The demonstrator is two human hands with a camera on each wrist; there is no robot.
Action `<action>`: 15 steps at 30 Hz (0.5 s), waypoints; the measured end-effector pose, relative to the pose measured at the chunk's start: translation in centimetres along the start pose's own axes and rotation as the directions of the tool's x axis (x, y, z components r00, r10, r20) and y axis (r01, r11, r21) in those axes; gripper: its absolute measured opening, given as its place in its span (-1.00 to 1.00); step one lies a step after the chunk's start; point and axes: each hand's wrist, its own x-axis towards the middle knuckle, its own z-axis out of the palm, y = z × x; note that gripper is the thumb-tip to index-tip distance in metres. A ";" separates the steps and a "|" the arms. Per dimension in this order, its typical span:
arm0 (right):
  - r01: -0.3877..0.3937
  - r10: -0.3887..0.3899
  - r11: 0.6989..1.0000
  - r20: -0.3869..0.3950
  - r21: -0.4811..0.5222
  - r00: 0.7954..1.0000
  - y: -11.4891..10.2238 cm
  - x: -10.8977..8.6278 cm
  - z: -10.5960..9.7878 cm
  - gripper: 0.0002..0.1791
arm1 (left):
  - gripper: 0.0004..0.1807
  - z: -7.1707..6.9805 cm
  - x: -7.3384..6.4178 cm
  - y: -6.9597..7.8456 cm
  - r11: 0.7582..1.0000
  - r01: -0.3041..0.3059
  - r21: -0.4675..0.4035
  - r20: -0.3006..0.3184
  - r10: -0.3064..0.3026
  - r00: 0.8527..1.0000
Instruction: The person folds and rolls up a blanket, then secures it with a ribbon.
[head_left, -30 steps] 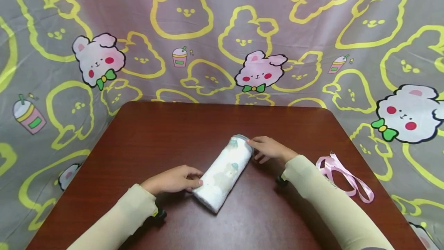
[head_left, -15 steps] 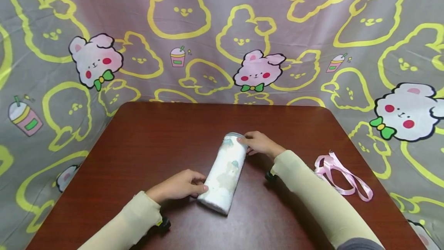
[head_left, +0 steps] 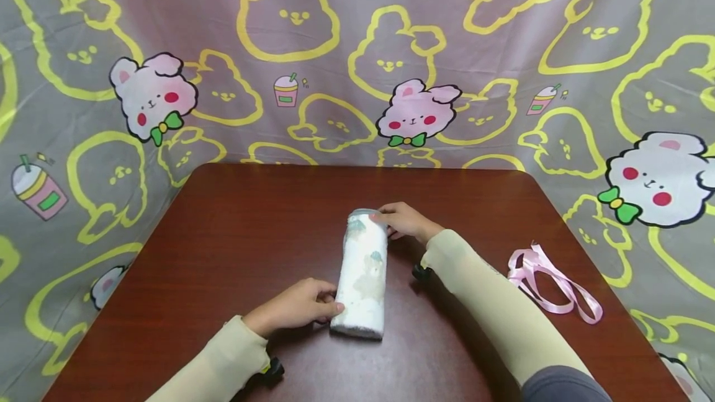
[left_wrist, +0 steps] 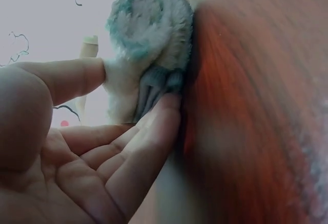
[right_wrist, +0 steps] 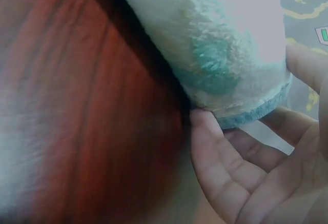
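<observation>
A white fuzzy rolled towel (head_left: 363,272) with a beige bear print and a grey-blue edge lies lengthwise on the table, pointing away from me. My left hand (head_left: 301,307) holds its near left end, thumb on top and fingers at the lower side. The left wrist view shows the coiled end of the towel (left_wrist: 146,21), with folded grey-blue edging by the fingertips. At the far right end, my right hand (head_left: 409,221) grips the roll between thumb and fingers. In the right wrist view, fingertips (right_wrist: 205,119) reach under the grey-blue hem close to the table.
A loosely looped pink ribbon (head_left: 550,284) lies on the right of the brown wooden table (head_left: 251,216), beyond my right forearm. Behind and at both sides hangs a grey curtain (head_left: 329,36) printed with yellow outlines and rabbit faces.
The rolled towel has turned from a slant to nearly straight away from me. Its far end swung left with my right hand; my left hand shifted slightly right and nearer.
</observation>
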 end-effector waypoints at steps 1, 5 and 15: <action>0.001 -0.001 1.000 0.000 -0.010 1.000 -0.2 0.2 0.1 -0.35 | -0.76 0.0 0.0 0.0 1.000 -0.001 0.005 -0.008 0.001 1.000; -0.003 0.003 0.999 -0.010 -0.041 1.000 -0.6 0.8 0.5 -0.36 | -0.79 0.2 0.0 -0.1 1.000 0.003 0.030 -0.040 -0.001 0.999; -0.009 0.009 1.000 -0.047 -0.012 0.999 -0.1 1.5 1.5 -0.30 | -0.77 0.6 0.2 0.0 0.999 0.007 0.052 -0.050 -0.005 0.999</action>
